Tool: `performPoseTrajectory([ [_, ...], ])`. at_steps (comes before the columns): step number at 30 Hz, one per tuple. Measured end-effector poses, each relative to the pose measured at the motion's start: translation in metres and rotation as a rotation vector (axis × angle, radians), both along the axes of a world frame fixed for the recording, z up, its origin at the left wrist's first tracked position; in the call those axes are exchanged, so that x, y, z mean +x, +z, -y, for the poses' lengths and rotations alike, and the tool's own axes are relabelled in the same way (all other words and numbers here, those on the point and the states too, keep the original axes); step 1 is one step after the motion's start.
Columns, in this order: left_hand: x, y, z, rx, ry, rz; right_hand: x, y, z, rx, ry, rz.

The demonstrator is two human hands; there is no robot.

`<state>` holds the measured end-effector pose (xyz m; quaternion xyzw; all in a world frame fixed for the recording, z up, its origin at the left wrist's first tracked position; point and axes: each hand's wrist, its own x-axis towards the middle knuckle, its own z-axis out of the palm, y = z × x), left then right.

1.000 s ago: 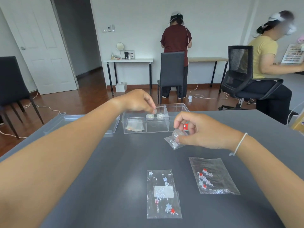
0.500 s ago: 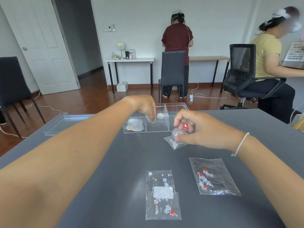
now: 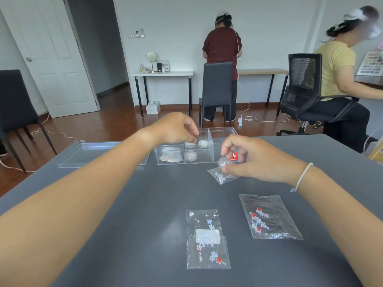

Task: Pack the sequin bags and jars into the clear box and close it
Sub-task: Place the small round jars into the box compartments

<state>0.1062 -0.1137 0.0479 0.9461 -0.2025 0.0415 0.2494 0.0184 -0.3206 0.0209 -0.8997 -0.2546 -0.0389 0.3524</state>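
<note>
— Where's the clear box [image 3: 207, 160]?
— Open at the worktop's [image 3: 124, 204] far edge — jars [image 3: 191, 155] in its middle compartment, lid [image 3: 93, 153] lying just left.
— And the hands?
— Left hand [image 3: 176, 129] pinches a jar [image 3: 190, 144] inside the box; right hand [image 3: 252, 160] grips another jar [image 3: 224, 162] above a small bag [image 3: 222, 175]. Two sequin bags [image 3: 207, 239] lie nearer.

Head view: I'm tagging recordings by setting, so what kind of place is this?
Probably a room set up for recording tasks: other people wearing head-mounted gear, plain desks against the wall, cables across the wooden floor.
</note>
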Motion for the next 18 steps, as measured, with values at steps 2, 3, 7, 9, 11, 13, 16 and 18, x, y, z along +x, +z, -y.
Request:
performPoseTrajectory([
  [2, -0.018, -0.002, -0.005, -0.112, -0.036, 0.054, 0.001, 0.000, -0.001, 0.019, -0.003, 0.002],
  [3, -0.028, -0.005, -0.007, -0.164, -0.056, 0.066, 0.002, -0.001, -0.002, 0.027, -0.010, 0.004],
  [7, -0.067, -0.022, -0.014, -0.224, -0.118, 0.025, 0.011, -0.002, -0.006, 0.045, -0.053, 0.056],
  [9, -0.084, -0.030, -0.016, -0.212, -0.168, -0.070, 0.019, -0.001, -0.009, 0.040, -0.079, 0.093],
  [11, -0.097, -0.037, -0.017, -0.170, -0.211, -0.135, 0.028, 0.000, -0.012, 0.046, -0.104, 0.110],
  [13, -0.108, -0.041, -0.018, -0.122, -0.240, -0.174, 0.038, 0.002, -0.016, 0.041, -0.124, 0.123],
  [16, -0.119, -0.046, -0.019, -0.052, -0.286, -0.241, 0.054, 0.006, -0.024, 0.033, -0.143, 0.120],
  [18, -0.124, -0.047, -0.018, -0.028, -0.301, -0.274, 0.064, 0.010, -0.029, 0.010, -0.162, 0.086],
])
